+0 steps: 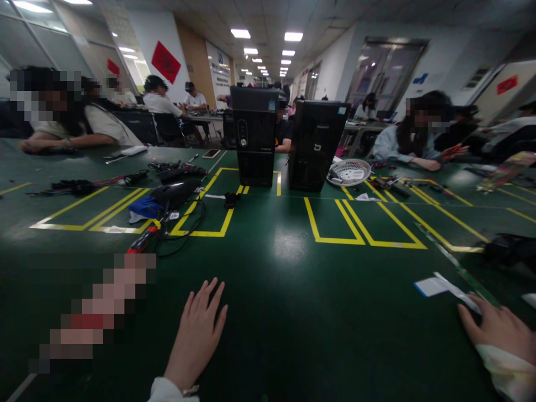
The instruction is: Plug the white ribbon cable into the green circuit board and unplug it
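Note:
My left hand (197,335) lies flat on the dark green table (293,312), fingers stretched forward and slightly apart, holding nothing. My right hand (496,324) rests near the table's right side, fingers pointing left toward a white paper slip (439,286); its fingertips touch or nearly touch the slip's end, and the fingers look loosely extended. Two black computer towers (254,137) (317,145) stand upright at the middle of the table, well beyond both hands.
Yellow tape outlines (364,223) mark the tabletop. Cables, a black device and a red-handled tool (144,240) lie to the left. A white fan grille (349,172) sits right of the towers. Other people sit around this table and at tables behind.

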Tool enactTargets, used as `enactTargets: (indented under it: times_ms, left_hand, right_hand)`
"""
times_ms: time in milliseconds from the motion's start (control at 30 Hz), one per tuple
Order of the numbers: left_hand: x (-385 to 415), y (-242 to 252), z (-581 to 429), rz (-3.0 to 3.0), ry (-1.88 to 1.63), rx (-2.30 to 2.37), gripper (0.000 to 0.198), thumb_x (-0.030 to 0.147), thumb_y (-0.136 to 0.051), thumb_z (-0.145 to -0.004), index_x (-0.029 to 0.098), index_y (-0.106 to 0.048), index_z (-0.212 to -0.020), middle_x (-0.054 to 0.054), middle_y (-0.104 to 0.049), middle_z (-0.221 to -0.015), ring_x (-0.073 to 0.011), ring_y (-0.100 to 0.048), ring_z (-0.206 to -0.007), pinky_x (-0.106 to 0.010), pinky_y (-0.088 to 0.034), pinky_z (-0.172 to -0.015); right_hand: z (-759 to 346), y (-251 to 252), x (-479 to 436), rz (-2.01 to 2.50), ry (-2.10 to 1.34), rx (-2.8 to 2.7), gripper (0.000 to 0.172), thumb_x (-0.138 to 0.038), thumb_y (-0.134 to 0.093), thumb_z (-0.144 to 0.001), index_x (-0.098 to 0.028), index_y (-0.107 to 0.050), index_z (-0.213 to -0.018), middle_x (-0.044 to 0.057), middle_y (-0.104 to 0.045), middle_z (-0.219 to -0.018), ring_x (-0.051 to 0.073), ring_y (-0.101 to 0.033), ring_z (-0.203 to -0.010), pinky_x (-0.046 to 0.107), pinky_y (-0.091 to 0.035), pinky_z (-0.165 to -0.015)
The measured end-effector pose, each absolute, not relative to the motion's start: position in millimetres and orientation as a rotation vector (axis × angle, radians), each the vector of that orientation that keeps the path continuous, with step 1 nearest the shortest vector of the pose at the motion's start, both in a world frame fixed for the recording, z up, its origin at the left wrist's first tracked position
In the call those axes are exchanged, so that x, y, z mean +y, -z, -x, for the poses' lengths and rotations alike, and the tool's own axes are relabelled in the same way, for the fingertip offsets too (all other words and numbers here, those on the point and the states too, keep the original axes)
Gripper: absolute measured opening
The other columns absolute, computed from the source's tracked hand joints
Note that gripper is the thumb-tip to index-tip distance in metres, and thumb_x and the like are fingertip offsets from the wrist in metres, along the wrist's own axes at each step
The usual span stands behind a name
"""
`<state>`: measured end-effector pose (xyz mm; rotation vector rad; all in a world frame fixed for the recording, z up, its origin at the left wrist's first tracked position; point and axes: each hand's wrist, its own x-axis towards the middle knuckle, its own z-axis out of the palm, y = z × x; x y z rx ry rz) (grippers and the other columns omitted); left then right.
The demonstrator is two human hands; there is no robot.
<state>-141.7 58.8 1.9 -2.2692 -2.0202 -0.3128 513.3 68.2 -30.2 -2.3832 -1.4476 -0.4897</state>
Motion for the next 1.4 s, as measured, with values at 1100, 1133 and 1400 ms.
enactTargets:
  times_ms: [1100,1133,1400]
  left_hand:
    - [58,-6,138,2.262,0.360,-2.056,0.051,0.040,-0.033,-0.094,0.018,-0.042,-0.139,-0.011,-0.041,-0.146,-0.0275,-0.033,-0.136,-0.052,-0.029,-0.109]
    - [58,-7,138,2.260,0.360,-2.059,0.051,0.040,-0.034,-0.093,0.018,-0.042,-0.139,-0.011,-0.041,-0.146,-0.0276,-0.033,-0.136,-0.052,-0.030,-0.109]
    - [58,-3,140,2.264,0.373,-2.017,0.051,0.038,-0.034,-0.093,0.016,-0.042,-0.138,-0.012,-0.041,-0.146,-0.0283,-0.033,-0.136,-0.052,-0.028,-0.109]
  right_hand:
    - [-136,-5,74,1.068,-0.242,-2.561,0.046,-0.026,-0.043,-0.090,-0.009,-0.042,-0.133,0.019,-0.042,-0.138,0.028,-0.033,-0.133,0.052,-0.030,-0.110]
    - [-130,-6,73,1.089,-0.247,-2.569,0.047,-0.026,-0.044,-0.089,-0.009,-0.042,-0.133,0.019,-0.041,-0.138,0.029,-0.032,-0.133,0.053,-0.030,-0.109]
    - [-115,-14,60,1.251,-0.284,-2.617,0.057,-0.031,-0.048,-0.088,-0.005,-0.038,-0.138,0.021,-0.037,-0.142,0.034,-0.030,-0.133,0.054,-0.034,-0.107]
